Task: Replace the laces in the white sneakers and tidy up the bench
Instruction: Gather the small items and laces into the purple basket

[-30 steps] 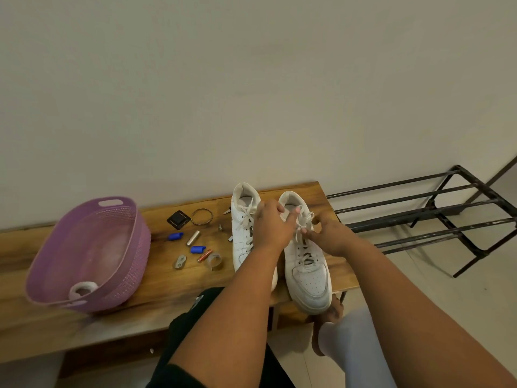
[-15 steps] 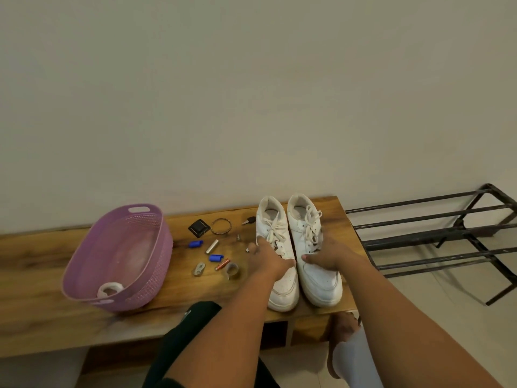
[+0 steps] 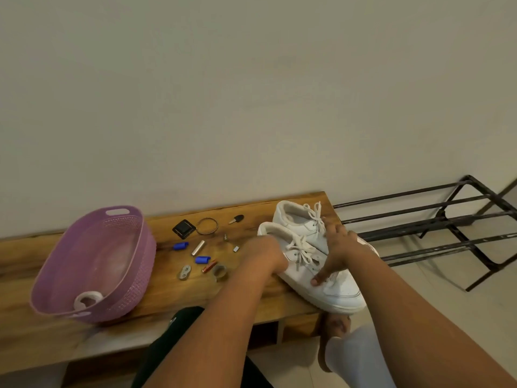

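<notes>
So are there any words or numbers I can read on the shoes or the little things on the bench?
No text can be read anywhere.
White sneakers: no readable brand or label.
Purple basket: plain, no writing.
Red-orange battery: any print is too small and blurred to read.
Black square thing: no readable marks.

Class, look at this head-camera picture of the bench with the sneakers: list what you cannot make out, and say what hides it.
- Left hand fingers: hidden behind its own back and the near sneaker, so its grip is unclear.
- Far sneaker toe: covered by the right hand.
- Small parts on the bench: too small to identify.
- White roll: partly behind the purple basket wall.
</notes>
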